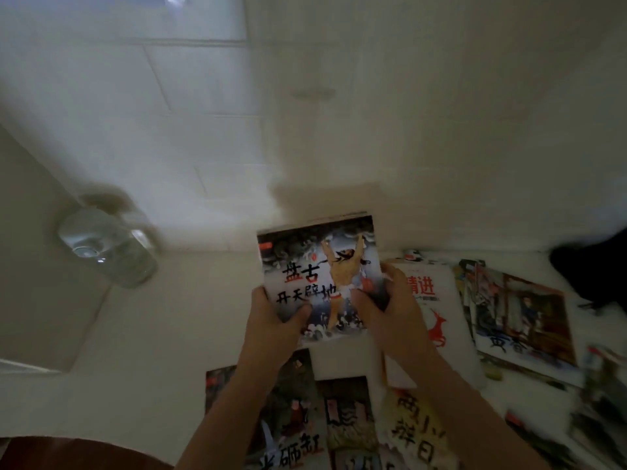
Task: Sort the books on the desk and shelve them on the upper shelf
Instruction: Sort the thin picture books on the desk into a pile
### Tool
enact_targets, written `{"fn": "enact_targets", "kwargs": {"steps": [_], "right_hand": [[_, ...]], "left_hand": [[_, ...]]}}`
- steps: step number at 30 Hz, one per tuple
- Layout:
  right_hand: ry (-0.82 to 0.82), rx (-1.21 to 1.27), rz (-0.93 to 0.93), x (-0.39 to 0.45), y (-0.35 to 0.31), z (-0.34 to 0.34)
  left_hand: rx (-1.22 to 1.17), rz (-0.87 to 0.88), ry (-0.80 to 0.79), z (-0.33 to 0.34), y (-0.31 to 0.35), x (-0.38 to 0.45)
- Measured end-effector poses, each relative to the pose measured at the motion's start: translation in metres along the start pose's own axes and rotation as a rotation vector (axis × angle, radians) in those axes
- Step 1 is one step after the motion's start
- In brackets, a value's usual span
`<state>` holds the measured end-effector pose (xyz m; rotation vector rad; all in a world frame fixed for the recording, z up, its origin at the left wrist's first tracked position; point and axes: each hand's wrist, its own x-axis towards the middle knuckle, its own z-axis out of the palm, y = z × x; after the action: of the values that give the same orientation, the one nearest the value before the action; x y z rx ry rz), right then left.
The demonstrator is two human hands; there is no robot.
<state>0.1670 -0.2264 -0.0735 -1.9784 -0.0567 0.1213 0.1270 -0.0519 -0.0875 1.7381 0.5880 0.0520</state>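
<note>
Both bare forearms reached forward; left hand and right hand each kept a curled grip, thumbs on top.

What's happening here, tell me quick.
A person holds a stack of picture books up over the desk, left hand on its left edge, right hand on its right. More books lie spread on the desk, unshelved. A glass jar stands at the left.

A pale desk carries scattered picture books and a clear glass jar.
</note>
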Motion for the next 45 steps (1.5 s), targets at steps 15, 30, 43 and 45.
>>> {"fn": "enact_targets", "kwargs": {"steps": [15,30,43,45], "right_hand": [[-0.003,-0.340,0.445,-0.042,0.080,-0.119],[-0.115,-0.036,0.480,-0.045,0.085,-0.137],[-0.154,0.118,-0.059,-0.008,0.006,-0.012],[-0.121,0.128,-0.081,0.002,0.010,0.011]], "left_hand": [[0.247,-0.261,-0.243,0.138,-0.002,-0.043],[-0.122,-0.137,-0.401,0.130,0.009,-0.059],[0.066,0.288,-0.191,-0.017,0.031,-0.013],[0.065,0.281,-0.140,-0.027,0.022,0.000]]}}
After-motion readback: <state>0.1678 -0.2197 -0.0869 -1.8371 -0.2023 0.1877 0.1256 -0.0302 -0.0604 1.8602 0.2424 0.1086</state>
